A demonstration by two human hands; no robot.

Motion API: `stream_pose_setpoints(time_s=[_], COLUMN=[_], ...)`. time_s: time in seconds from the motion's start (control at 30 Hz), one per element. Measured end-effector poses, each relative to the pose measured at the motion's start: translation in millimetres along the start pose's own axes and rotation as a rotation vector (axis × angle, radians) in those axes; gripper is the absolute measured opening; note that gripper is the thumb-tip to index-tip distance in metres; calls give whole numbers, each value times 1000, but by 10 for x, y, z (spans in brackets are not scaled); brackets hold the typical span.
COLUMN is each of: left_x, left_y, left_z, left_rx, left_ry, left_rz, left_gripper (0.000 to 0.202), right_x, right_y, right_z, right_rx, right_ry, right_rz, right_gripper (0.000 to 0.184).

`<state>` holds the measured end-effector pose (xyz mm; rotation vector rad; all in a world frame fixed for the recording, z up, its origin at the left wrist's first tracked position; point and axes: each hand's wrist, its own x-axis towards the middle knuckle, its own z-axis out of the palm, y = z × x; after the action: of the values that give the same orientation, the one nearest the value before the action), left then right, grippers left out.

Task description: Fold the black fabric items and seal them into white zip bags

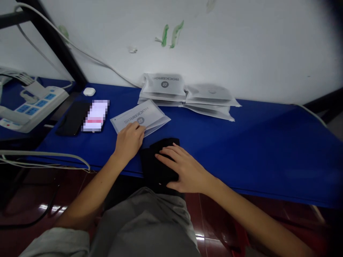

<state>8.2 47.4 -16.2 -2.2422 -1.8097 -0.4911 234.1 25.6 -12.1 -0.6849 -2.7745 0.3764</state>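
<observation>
A blue worktop (241,142) runs along a white wall. On it lie two stacks of frosted bags (187,94), a single bag (140,117), a folded black cloth (158,160) at the near edge, a phone (95,116), a dark case (72,117) and a white earbud case (89,91).

matt black cloth (158,160), frosted plastic bags (140,117), blue tablecloth (241,142)

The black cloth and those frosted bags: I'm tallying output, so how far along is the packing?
Looks done: two stacks of frosted bags lie by the wall, seemingly filled. In hand: the right hand lies flat on the folded black cloth at the table edge, while the left hand touches a flat bag. Left: that cloth is not yet bagged.
</observation>
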Motion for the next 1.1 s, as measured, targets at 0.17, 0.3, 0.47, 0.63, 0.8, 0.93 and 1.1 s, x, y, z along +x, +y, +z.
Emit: stream_pose_setpoints(time_s=[0.17, 0.3, 0.47, 0.63, 0.8, 0.93, 1.1], left_x=[4, 6, 14, 23, -3, -16, 8], left_y=[-24, -41, -52, -26, 41, 72, 72], left_z=[21, 24, 17, -33, -112, -170, -262], left_rx=[-16, -18, 0, 80, 87, 33, 94], left_ry=[-5, -27, -35, -18, 9, 45, 84], left_rz=[-20, -32, -27, 4, -36, -126, -93], left_gripper=[23, 23, 23, 25, 30, 32, 33], right_x=[36, 62, 66, 69, 95, 138, 178], right_y=[50, 65, 79, 76, 39, -1, -47], right_z=[16, 26, 28, 20, -6, -47, -86], right_rx=[-30, -44, -51, -50, -54, -74, -115], right_ry=[17, 23, 34, 24, -45, -82, -82], right_rz=[6, 4, 14, 30, 80, 114, 127], right_gripper=[66, 67, 63, 66, 76, 81, 85])
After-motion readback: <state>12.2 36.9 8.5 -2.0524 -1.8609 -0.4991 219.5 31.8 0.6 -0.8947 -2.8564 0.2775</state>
